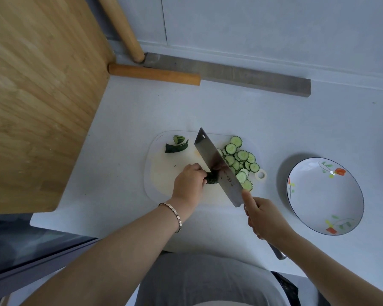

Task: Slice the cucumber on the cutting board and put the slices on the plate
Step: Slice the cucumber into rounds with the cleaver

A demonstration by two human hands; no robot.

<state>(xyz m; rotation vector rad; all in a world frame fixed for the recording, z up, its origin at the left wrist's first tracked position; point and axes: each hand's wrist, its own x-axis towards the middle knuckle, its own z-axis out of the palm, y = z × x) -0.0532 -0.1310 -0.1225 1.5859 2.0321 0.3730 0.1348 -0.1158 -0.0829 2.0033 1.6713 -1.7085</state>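
A white cutting board [164, 173] lies on the white counter. My left hand [189, 180] pins a short dark green cucumber stub [211, 178] to the board. My right hand [264, 217] grips the handle of a wide steel cleaver [217, 164], whose blade stands against the stub's cut end. Several round cucumber slices [241, 159] lie heaped on the board to the right of the blade. Two cut-off cucumber end pieces [177, 145] rest at the board's far left. A white plate [325, 196] with a flower pattern sits to the right of the board, with nothing on it.
A large bamboo board [38, 96] leans at the left. Two wooden rolling pins [155, 74] and a grey stone bar [230, 74] lie along the back wall. A dark glass surface [20, 246] borders the counter at the lower left.
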